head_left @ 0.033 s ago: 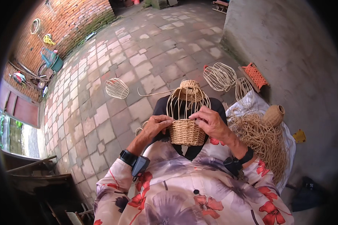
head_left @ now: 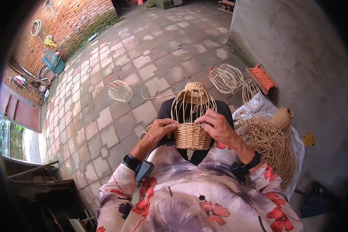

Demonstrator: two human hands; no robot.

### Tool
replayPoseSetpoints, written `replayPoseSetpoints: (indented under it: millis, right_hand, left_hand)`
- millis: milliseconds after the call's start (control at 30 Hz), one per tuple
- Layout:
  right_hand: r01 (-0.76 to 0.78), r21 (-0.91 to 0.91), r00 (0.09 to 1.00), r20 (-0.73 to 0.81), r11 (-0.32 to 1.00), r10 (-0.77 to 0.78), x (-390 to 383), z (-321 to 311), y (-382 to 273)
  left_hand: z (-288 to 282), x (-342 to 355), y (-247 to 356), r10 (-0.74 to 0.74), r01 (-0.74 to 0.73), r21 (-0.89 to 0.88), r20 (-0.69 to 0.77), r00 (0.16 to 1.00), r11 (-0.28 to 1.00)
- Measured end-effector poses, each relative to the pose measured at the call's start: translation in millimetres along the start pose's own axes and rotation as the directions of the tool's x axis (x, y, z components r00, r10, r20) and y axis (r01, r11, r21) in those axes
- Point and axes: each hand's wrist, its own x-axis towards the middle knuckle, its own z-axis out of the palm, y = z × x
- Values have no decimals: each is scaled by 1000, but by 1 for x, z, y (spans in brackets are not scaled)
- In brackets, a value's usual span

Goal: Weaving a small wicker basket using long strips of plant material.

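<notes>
On my lap a partly woven basket [head_left: 192, 137] lies between my knees, its tan body towards me. Bare bent ribs run from its woven edge to a woven band [head_left: 195, 89] at the far end. My left hand [head_left: 162, 128] is closed at the left side of that edge, thumb and fingers pinched together. At the right side, my right hand [head_left: 216, 125] bends over the edge with its fingertips pressed on the weave and ribs. Any strand between my fingers is too small to make out. A loose strand [head_left: 160, 96] trails left from the far end.
Right of me, a heap of tan cord [head_left: 265, 143] and a small woven vessel [head_left: 283, 118] lie on a white sheet [head_left: 297, 156]. Bare rib frames [head_left: 227, 78] stand beyond, by an orange perforated seat [head_left: 262, 77]. Another frame [head_left: 120, 91] sits on the paving at left.
</notes>
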Motion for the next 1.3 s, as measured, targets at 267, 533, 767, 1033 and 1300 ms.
replayPoseSetpoints:
  millis: [267, 533, 767, 1033, 1300]
  right_hand:
    - [27, 30, 997, -77, 999, -24, -19, 5, 18]
    - [-123, 160, 992, -11, 979, 127, -22, 9, 20]
    - [89, 110, 990, -123, 990, -75, -21, 16, 24]
    - [6, 105, 942, -335, 994, 30, 16, 0, -4]
    - [-132, 242, 983, -94, 961, 159, 21, 3, 20]
  left_hand:
    - [15, 3, 15, 192, -165, 334, -48, 980, 928]
    - [3, 9, 38, 64, -61, 395, 6, 998, 917]
    - [-4, 1, 50, -43, 6, 456, 70, 997, 890]
    - [-3, 1, 54, 5, -68, 450, 140, 990, 890]
    - [5, -6, 52, 98, -109, 421, 49, 994, 901]
